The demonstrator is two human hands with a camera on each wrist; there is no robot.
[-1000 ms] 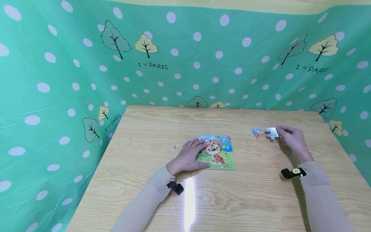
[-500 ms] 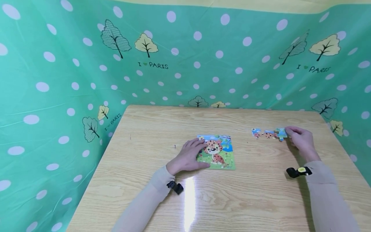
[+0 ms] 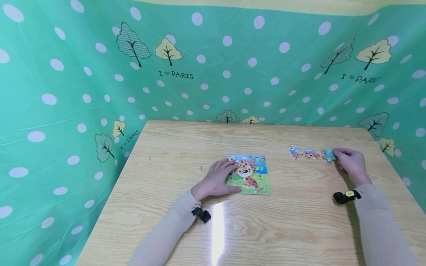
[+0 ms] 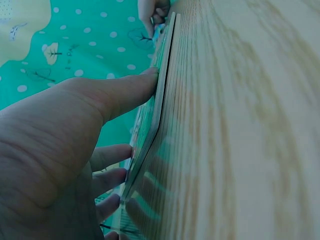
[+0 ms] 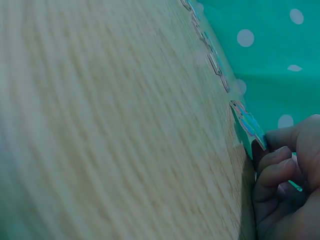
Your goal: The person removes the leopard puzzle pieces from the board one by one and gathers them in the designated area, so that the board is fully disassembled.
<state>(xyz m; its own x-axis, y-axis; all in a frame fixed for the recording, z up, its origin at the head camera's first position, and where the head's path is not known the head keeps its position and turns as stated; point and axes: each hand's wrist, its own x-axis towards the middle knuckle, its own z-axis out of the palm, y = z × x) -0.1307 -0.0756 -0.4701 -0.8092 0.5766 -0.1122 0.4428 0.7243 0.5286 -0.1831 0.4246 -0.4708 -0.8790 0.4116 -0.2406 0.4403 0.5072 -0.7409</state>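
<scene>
My left hand (image 3: 217,177) rests on the left side of a square leopard puzzle board (image 3: 254,181) lying on the table. Its fingers are spread, and in the left wrist view the thumb and fingers touch the board (image 4: 159,90) along its edge. At the right, my right hand (image 3: 352,164) pinches a blue-green puzzle piece (image 3: 328,155) between thumb and index finger. The right wrist view has this piece (image 5: 246,121) tilted, one edge raised off the table. Just left of it lie two other pieces, a blue corner piece (image 3: 294,152) and a spotted orange piece (image 3: 310,155).
The wooden table (image 3: 283,229) has its back edge against a green dotted curtain (image 3: 213,59). A tiny dark scrap (image 3: 201,168) lies left of the board. A bright glare strip (image 3: 217,232) shows on the near tabletop.
My right hand has moved to the right with the blue-green piece, which turned from its pale back to its printed face. It uncovered the spotted piece. The left hand has stayed still.
</scene>
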